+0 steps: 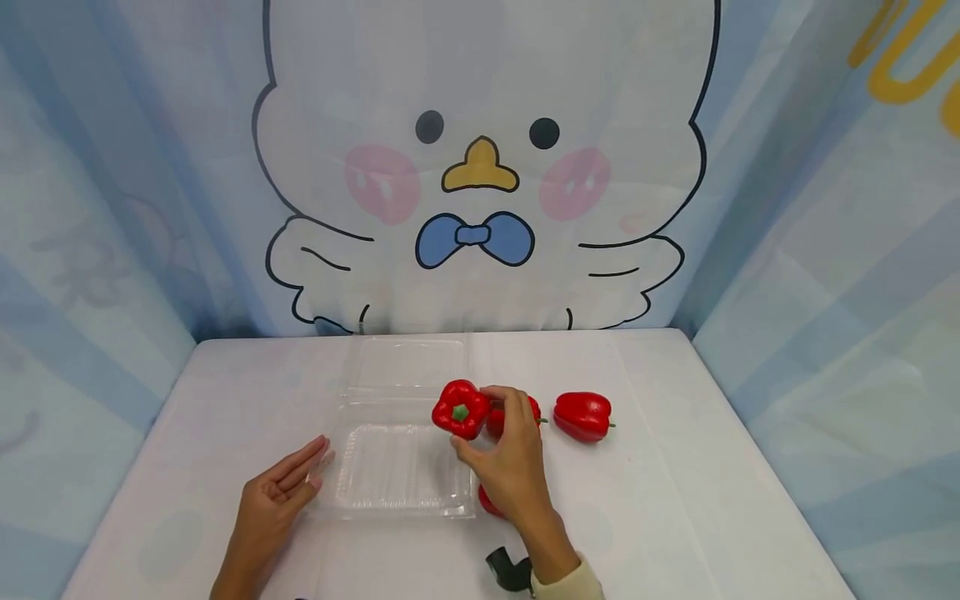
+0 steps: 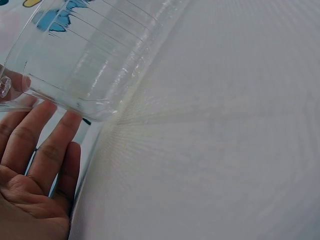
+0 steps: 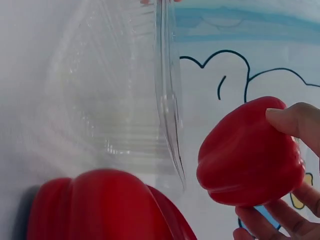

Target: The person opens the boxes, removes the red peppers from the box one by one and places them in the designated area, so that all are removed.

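Note:
My right hand [image 1: 513, 462] grips a red bell pepper [image 1: 461, 409] between thumb and fingers. Its green stem faces the head camera, and it is held above the table by the right side of a clear plastic container [image 1: 405, 467]. The container lies with its lid [image 1: 408, 364] folded back towards the wall. At the container's left edge, my left hand [image 1: 273, 508] pinches the rim with fingers nearly straight; its thumb shows through the plastic in the left wrist view. In the right wrist view, another red bell pepper [image 3: 105, 210] is close by on the table.
On the white table [image 1: 675, 517], one bell pepper [image 1: 583, 417] lies to the right, with another [image 1: 496, 423] partly behind my right hand. A red piece [image 1: 489, 502] peeks out under that hand. A dark green curved object [image 1: 508, 571] lies near the front.

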`<state>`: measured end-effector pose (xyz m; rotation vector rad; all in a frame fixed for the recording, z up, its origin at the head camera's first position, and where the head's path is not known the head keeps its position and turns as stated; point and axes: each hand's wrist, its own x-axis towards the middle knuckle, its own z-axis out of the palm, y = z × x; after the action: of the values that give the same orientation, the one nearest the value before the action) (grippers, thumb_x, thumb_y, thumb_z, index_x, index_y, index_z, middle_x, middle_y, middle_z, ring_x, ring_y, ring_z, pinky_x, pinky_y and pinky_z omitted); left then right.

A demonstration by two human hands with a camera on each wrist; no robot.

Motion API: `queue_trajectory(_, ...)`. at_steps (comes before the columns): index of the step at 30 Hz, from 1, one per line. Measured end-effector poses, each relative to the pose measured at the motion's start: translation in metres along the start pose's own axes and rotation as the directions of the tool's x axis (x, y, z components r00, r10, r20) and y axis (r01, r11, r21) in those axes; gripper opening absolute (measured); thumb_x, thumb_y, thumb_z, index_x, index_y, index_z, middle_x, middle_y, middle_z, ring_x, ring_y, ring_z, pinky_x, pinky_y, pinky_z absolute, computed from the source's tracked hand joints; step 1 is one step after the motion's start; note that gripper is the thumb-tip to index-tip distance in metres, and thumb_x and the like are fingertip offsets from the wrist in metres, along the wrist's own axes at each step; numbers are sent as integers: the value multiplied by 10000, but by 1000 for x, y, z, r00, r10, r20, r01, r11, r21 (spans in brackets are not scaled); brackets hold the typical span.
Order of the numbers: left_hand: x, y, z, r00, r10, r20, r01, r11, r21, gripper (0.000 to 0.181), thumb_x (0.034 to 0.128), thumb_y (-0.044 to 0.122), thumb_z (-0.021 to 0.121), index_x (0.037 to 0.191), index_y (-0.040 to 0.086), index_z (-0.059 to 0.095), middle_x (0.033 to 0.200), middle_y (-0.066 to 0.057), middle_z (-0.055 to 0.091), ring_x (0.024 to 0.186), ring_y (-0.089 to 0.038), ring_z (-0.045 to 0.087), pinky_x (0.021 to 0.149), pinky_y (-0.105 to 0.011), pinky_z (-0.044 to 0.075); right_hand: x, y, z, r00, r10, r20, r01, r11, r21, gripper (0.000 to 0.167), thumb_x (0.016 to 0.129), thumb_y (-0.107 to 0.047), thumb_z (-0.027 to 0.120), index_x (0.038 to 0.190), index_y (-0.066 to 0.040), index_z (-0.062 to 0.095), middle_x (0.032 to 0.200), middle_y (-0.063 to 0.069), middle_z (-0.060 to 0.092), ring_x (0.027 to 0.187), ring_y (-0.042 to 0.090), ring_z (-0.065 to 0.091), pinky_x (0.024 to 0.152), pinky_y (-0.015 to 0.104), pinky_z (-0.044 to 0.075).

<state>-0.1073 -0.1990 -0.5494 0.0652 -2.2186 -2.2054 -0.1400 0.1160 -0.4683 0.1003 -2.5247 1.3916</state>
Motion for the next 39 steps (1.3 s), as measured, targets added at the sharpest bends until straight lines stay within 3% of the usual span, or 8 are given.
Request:
queue_trajectory(11,1,2,1,1000,-27,-11,27,999,39,594,1027,124,715,1550,-42,486,1463,158,631,1251,96,637,980,-73,525,0,8,-11,996,-5,-84,2,999,-37,828,713,-174,977,1415,-164,539,1372,53,624,1231,257,654,1004,508,633)
queue_trajectory(23,0,3,1,1000,-22,-7,22,1000,22,591,1032,113,706,1552,-48,477,1461,166,635,1258,83,639,990,-78,523,-1,17,-25,992,-29,-119,24,999,-45,944,693,-138,974,1514,-295,536,1255,45,594,1188,210,607,949,509,652)
queue_trajectory(32,-1,2,2,1000,-23,-7,23,1000,4,597,1029,114,710,1551,-56,475,1454,163,643,1256,70,648,991,-78,523,-3,22,-39,986,16,-165,-25,998,-54,946,673,-162,995,1487,-256,522,1353,38,578,1185,241,650,963,529,645)
queue_trajectory(39,-2,3,2,1000,-26,-5,26,1000,-1,590,1034,105,701,1554,-54,472,1450,175,642,1254,72,649,986,-79,527,-5,30,-47,982,39,-183,-50,997,-53,917,701,-165,995,1481,-258,522,1425,13,603,1283,240,627,1034,536,612)
